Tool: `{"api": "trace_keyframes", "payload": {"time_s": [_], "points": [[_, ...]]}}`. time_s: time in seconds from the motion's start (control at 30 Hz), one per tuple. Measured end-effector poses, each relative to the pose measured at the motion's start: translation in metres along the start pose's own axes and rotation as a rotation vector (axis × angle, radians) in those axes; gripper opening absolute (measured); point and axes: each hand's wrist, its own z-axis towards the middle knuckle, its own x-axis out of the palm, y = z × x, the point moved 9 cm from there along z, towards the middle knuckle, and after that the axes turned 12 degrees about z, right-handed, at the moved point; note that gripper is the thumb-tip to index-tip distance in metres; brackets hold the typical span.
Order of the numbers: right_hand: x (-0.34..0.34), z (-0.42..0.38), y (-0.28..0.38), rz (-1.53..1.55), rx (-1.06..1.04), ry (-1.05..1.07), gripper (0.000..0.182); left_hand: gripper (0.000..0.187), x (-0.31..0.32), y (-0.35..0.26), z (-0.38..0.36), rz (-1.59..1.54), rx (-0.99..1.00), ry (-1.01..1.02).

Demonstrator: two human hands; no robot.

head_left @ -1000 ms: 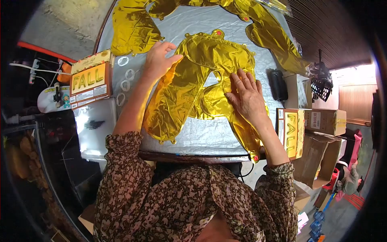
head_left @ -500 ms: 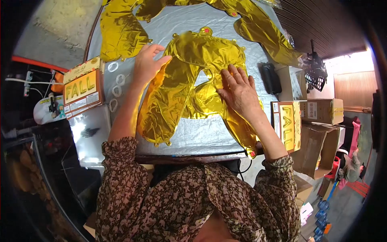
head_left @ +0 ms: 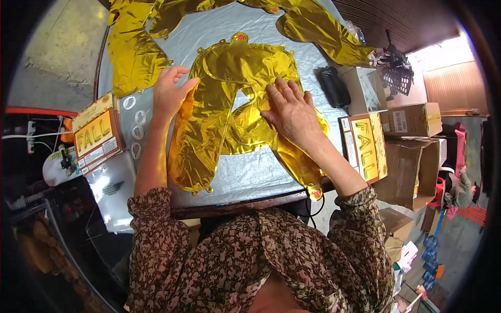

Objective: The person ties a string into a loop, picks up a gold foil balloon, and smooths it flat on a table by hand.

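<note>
A gold foil balloon shaped like a letter A lies flat on the silver-grey table cover, with a red dot on the tab at its top and another at its lower right foot. My left hand rests by the balloon's upper left edge, its fingers apart and its thumb at the foil. On the right half of the foil, beside the small central hole, my right hand lies palm down with spread fingers. Nothing is held in either hand.
More gold foil balloons lie along the table's far side. White rings are at the left. FALL packages stand left and right. A black case, an open white box and cardboard boxes are at the right.
The view has shifted, so the table and balloon appear further left and slightly tilted. Both hands remain at nearly the same places on the foil.
</note>
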Motion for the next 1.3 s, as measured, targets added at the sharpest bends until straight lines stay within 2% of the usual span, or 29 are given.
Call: {"api": "trace_keyframes", "payload": {"time_s": [0.63, 1.23, 1.3], "points": [[-0.004, -0.004, 0.01, -0.063, 0.047, -0.078, 0.066, 0.038, 0.0, -0.002, 0.0, -0.009, -0.011, 0.01], [0.0, -0.018, 0.018, -0.186, 0.003, -0.185, 0.063, 0.038, 0.0, -0.001, -0.001, -0.013, -0.021, -0.021], [-0.003, -0.021, 0.023, -0.201, -0.007, -0.175, 0.064, 0.042, 0.003, 0.003, -0.002, 0.009, -0.064, 0.033]]}}
